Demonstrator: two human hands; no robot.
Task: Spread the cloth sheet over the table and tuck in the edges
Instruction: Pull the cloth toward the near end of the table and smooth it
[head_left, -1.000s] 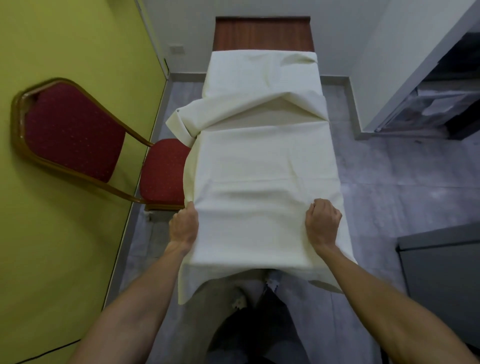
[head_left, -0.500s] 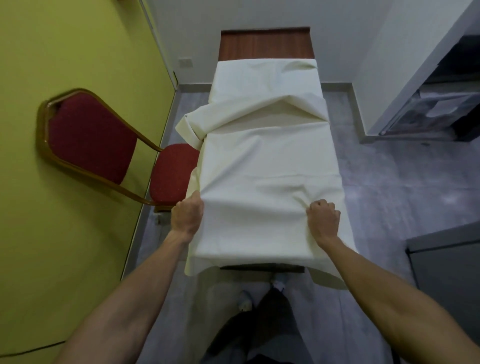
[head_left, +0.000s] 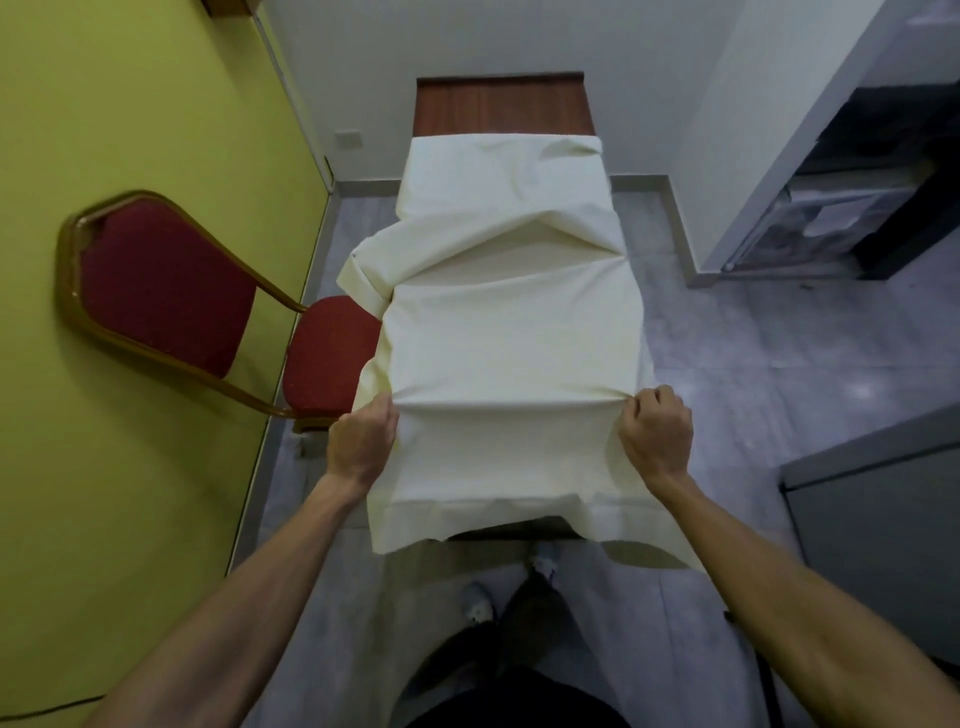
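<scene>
Table (head_left: 504, 106) runs from 6 to 12 o'clock ahead of you. It is long and narrow, with dark wood bare only at the 12 o'clock end. Cloth sheet (head_left: 509, 338) covers the rest. It is cream, with one big fold bunched across it past the middle and a rolled corner sticking out at 10 o'clock over the chair seat. Near edge hangs off the 6 o'clock end, lower at the right corner than the left.

Your left hand (head_left: 361, 441) grips the sheet's left edge, fingers curled into the fabric. Your right hand (head_left: 657, 439) is fisted on the right edge, cloth gathered under the knuckles. A taut ridge runs between them.

Room:
- Grey tiled floor (head_left: 753, 353), yellow wall (head_left: 130, 104) at 9 o'clock, white walls at 12 and 1.
- Dark shelf unit (head_left: 857, 208) at 2 o'clock, contents too blurred to name.
- Grey cabinet (head_left: 883, 525) at 4 o'clock, apart from the table.
- Red chair (head_left: 166, 280) with gold frame at 9 o'clock, back against the yellow wall. Its seat is touching or just beside the table's left side; can't tell which, the sheet hides it.
- Your shoes (head_left: 475, 605) at 6 o'clock, just short of the table end.
</scene>
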